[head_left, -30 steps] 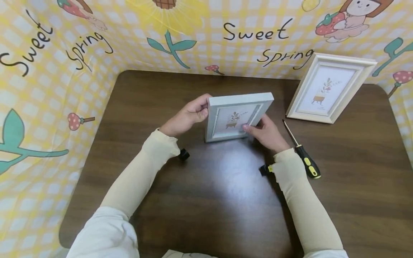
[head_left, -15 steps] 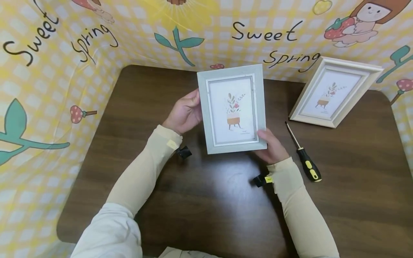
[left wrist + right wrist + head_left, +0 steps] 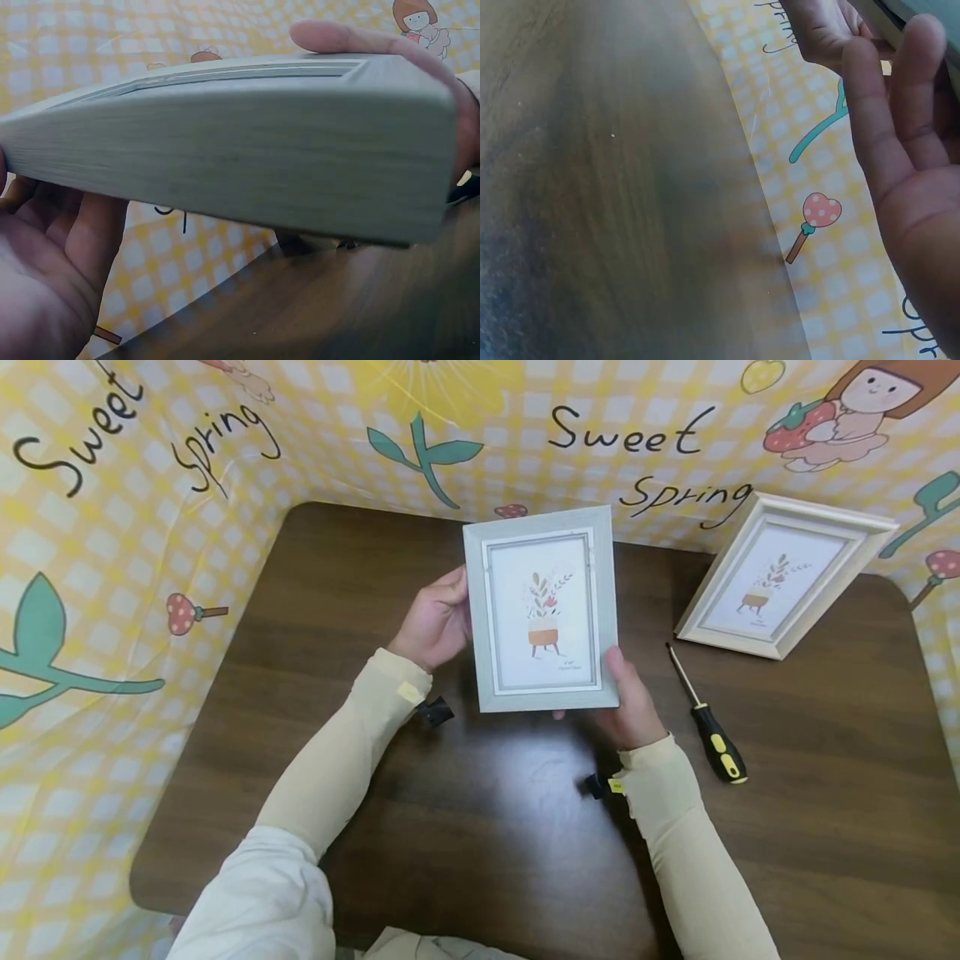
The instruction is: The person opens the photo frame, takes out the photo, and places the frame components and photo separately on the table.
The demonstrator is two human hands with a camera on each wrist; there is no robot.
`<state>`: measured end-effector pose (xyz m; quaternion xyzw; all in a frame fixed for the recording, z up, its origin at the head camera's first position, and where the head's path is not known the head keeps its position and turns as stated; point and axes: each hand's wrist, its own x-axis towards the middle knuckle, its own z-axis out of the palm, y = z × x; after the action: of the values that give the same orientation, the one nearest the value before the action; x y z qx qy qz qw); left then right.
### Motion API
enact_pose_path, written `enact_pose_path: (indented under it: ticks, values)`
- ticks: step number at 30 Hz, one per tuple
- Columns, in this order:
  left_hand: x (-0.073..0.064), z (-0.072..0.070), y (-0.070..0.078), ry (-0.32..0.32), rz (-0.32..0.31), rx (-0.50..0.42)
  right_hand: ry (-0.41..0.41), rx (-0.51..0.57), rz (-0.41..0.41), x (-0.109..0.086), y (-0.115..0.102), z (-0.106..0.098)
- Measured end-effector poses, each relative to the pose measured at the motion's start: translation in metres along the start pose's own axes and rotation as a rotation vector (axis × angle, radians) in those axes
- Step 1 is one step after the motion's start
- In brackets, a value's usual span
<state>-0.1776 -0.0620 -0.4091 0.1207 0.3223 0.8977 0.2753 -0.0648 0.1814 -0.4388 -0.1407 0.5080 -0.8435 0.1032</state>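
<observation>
A pale grey-green picture frame point(image 3: 546, 695) with a potted-plant print is held up over the table, its front facing the head camera. My left hand point(image 3: 435, 622) grips its left edge, with the fingers partly hidden behind it. At the lower right corner my right hand point(image 3: 633, 702) holds it, thumb along the side edge and fingers underneath. The left wrist view shows the frame's thick side point(image 3: 225, 161) close up. In the right wrist view, fingers of the right hand point(image 3: 922, 165) reach up to the frame's underside.
A cream picture frame point(image 3: 780, 527) with a similar print stands tilted at the back right of the brown table point(image 3: 480, 860). Near it lies a black and yellow screwdriver point(image 3: 716, 739). A yellow checked cloth point(image 3: 330, 443) hangs behind the table and along its left.
The held frame has swung from leaning far back to facing the head camera. My right thumb has shifted from the picture's front to the right edge. The cream frame and screwdriver stay put.
</observation>
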Motion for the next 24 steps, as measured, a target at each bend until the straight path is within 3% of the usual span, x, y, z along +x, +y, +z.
enact_pose_path:
  ticks: [7, 11, 16, 21, 24]
  values:
    - [0.001, -0.005, -0.005, 0.039, 0.007, 0.034, -0.068, -0.037, 0.034, 0.001, 0.001, 0.003]
    - [0.002, -0.005, 0.001, 0.076, 0.032, 0.098, -0.064, -0.062, 0.064, 0.006, 0.001, 0.007]
    - [0.001, -0.005, 0.017, 0.126, 0.005, 0.125, 0.1, -0.045, 0.176, 0.017, -0.002, 0.013]
    - [0.001, -0.01, 0.026, 0.202, -0.082, 0.145, 0.295, -0.193, 0.286, 0.041, -0.005, 0.018]
    - [0.002, -0.017, 0.029, 0.263, -0.104, 0.164, 0.357, -0.248, 0.336, 0.056, 0.0, 0.021]
